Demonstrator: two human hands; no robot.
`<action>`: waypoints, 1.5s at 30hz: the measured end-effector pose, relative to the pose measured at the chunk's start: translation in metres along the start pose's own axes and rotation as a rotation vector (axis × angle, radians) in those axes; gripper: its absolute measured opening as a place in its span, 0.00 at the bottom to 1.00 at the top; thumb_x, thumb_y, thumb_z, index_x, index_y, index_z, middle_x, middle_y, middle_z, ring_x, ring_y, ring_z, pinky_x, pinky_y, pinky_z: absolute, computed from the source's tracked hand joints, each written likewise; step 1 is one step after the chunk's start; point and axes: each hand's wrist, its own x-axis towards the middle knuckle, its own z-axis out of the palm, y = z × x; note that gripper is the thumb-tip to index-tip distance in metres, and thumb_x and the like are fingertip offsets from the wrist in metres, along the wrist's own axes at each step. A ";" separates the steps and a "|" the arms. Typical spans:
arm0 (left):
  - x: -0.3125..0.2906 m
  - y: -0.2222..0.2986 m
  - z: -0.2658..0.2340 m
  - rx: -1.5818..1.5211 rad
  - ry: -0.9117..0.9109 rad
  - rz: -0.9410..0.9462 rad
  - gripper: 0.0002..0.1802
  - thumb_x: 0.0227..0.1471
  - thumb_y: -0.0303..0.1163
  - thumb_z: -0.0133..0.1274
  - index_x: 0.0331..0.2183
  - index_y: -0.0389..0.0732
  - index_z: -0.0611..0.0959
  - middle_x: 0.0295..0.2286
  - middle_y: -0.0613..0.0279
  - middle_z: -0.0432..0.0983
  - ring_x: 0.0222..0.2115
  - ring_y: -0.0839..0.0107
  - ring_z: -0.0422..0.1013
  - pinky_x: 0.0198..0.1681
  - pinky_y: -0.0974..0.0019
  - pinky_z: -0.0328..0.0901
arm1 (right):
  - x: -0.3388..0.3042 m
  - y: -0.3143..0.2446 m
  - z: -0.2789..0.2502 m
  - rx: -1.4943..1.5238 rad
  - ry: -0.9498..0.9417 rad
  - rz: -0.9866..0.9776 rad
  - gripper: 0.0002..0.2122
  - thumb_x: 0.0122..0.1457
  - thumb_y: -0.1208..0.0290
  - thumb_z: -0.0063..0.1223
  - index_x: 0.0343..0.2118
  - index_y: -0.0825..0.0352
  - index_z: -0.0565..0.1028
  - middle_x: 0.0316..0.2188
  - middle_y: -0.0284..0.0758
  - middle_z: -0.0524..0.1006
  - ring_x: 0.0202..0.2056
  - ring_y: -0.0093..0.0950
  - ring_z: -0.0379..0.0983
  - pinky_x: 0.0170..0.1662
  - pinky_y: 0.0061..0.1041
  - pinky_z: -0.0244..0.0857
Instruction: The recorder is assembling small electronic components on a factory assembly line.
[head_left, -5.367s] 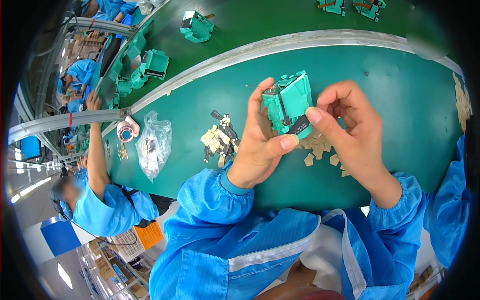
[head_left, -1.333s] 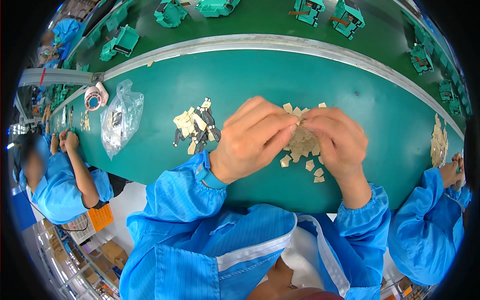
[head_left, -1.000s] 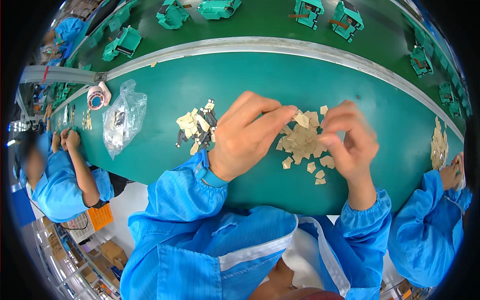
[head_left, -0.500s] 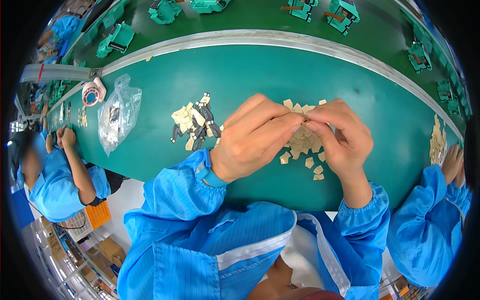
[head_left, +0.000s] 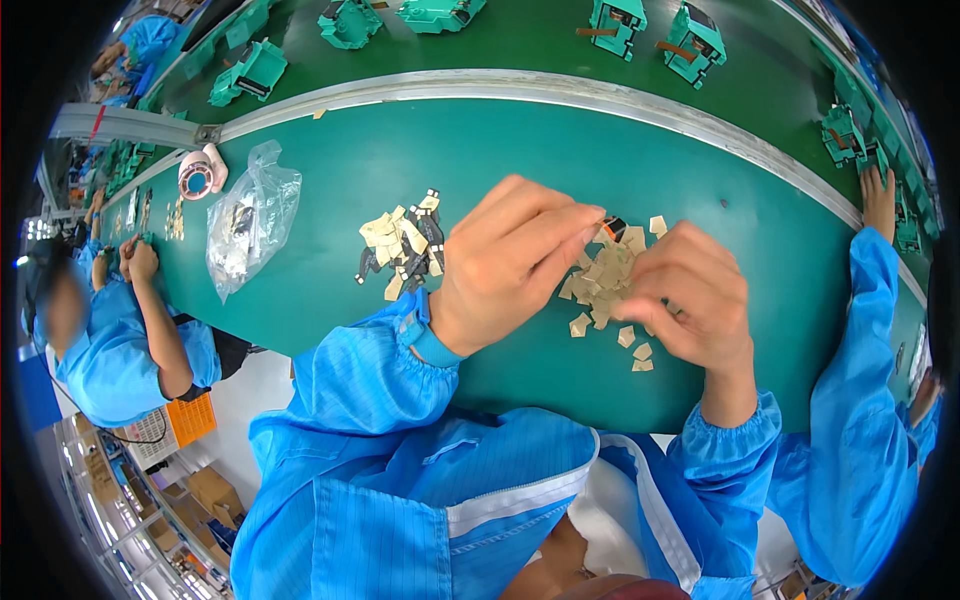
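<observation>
My left hand [head_left: 515, 265] is closed in a pinch on a small black and orange piece [head_left: 613, 229], whose far end shows past the fingertips. Its kind is too small to make out. Below and right of it lies a heap of thin cream pieces [head_left: 606, 272], several of them pointed like small tags. Over the heap's right side is my right hand [head_left: 700, 295], slightly blurred, thumb and curled fingers apart, with nothing visible between them. Left of my left hand, a mixed pile of black strip-like parts [head_left: 414, 262] and cream pieces [head_left: 378, 232] rests on the green table [head_left: 480, 140].
A clear plastic bag [head_left: 254, 222] and a tape roll [head_left: 196, 178] lie at left. Beyond the metal rail [head_left: 480, 82], green housings [head_left: 692, 45] stand on a darker green surface. One person [head_left: 125, 345] sits at left; another person's arm [head_left: 862, 330] reaches across at right.
My hands have parted: the right has moved down onto the cream heap, while the left keeps its pinch. The person at right has stretched an arm toward the green housings.
</observation>
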 end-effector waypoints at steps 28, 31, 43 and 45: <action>-0.006 0.015 -0.001 -0.651 -0.255 -0.669 0.08 0.51 0.24 0.52 0.29 0.31 0.83 0.25 0.62 0.76 0.24 0.81 0.67 0.26 0.77 0.60 | 0.004 -0.003 0.016 -0.365 0.321 -0.220 0.13 0.30 0.74 0.56 0.26 0.68 0.78 0.27 0.33 0.72 0.26 0.28 0.68 0.24 0.22 0.65; -0.007 0.016 -0.001 -0.644 -0.227 -0.673 0.07 0.48 0.26 0.53 0.27 0.31 0.82 0.22 0.61 0.75 0.22 0.81 0.66 0.24 0.76 0.61 | 0.004 -0.003 0.018 -0.371 0.322 -0.230 0.14 0.30 0.73 0.55 0.25 0.68 0.78 0.27 0.33 0.72 0.26 0.28 0.68 0.24 0.22 0.65; 0.004 0.006 0.001 -0.251 -0.281 -0.390 0.05 0.41 0.21 0.58 0.26 0.36 0.84 0.24 0.60 0.75 0.23 0.74 0.66 0.26 0.73 0.61 | -0.006 -0.014 -0.001 -0.138 0.632 0.039 0.08 0.44 0.83 0.58 0.29 0.70 0.74 0.30 0.40 0.75 0.29 0.29 0.71 0.33 0.25 0.66; 0.003 0.008 0.005 -0.175 -0.301 -0.283 0.05 0.38 0.21 0.59 0.25 0.36 0.84 0.27 0.60 0.75 0.25 0.71 0.67 0.27 0.71 0.62 | 0.002 -0.001 0.004 0.149 0.666 0.108 0.05 0.50 0.86 0.53 0.30 0.71 0.72 0.32 0.42 0.75 0.30 0.28 0.71 0.35 0.23 0.66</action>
